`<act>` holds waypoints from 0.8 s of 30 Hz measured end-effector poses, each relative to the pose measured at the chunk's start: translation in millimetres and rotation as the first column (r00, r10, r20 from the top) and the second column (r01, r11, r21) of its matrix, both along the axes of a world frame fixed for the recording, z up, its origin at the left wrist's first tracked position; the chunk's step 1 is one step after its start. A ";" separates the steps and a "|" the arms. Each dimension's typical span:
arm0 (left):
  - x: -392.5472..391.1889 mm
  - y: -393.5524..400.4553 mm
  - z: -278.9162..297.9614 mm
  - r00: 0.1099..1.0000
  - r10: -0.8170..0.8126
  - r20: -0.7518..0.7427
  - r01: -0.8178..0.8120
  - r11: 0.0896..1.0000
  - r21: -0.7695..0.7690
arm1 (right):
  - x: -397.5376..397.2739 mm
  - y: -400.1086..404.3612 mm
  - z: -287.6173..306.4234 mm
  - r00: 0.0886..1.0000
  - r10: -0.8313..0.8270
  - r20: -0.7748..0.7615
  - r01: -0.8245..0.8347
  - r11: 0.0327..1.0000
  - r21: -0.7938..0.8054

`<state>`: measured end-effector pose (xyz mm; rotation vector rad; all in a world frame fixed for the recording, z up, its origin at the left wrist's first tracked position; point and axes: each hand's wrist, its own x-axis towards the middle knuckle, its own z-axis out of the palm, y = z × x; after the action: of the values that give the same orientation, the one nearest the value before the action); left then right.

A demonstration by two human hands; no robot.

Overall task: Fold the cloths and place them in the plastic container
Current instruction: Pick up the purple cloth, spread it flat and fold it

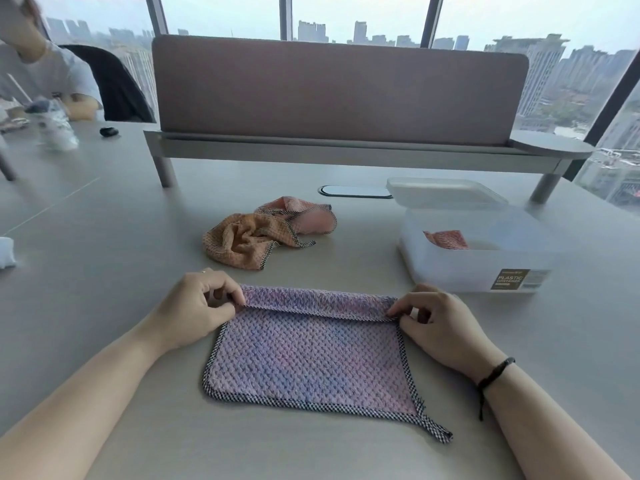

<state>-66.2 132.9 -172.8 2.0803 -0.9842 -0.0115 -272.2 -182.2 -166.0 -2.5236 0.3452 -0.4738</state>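
Right now I have both grips pinching the far corners of the purple cloth [311,355], left hand [194,306] at 9 o'clock, right hand [440,323] at 3, its long axis across the worktop [104,237], plastic container [478,247] nearer my right at 1 o'clock.

Grey desk [104,209] — skyline windows [363,15]; daylight

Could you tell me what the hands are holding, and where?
Both hands, left and right, pinch the purple cloth at its far corners, folding that edge toward the person.
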 end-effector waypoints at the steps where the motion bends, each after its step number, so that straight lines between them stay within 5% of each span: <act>1: -1.1 -0.4 0.9 1.000 -0.017 -0.009 0.017 1.000 0.014 | -0.1 -0.1 -0.4 1.000 0.003 -0.004 -0.003 1.000 -0.003; 6: -4.1 -0.3 5.9 0.993 -0.113 -0.035 0.115 0.991 0.074 | -2.1 0.4 -1.9 1.000 0.023 0.014 -0.023 1.000 -0.005; 12: -6.6 0.3 6.0 0.992 -0.119 0.032 0.117 0.992 0.045 | -10.5 19.7 11.8 0.974 0.087 0.207 -0.109 0.990 0.094; 15: -14.8 -2.1 16.0 0.989 -0.146 0.001 0.146 0.988 -0.053 | -23.5 36.9 18.0 0.963 0.268 0.044 -0.271 0.954 0.128; 18: -30.9 -3.1 26.9 0.948 -0.307 -0.080 0.296 0.947 -0.125 | -35.8 53.1 21.4 0.921 0.379 -0.090 -0.385 0.920 -0.073; 24: -67.1 -8.9 35.5 0.894 -0.419 -0.156 0.440 0.888 0.137 | -34.0 73.3 16.0 0.857 0.480 -0.186 -0.510 0.840 -0.183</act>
<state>-133.3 124.0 -137.3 1.9389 -1.3895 -0.4619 -306.2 -108.9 -150.0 -2.7325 -0.3424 -0.1418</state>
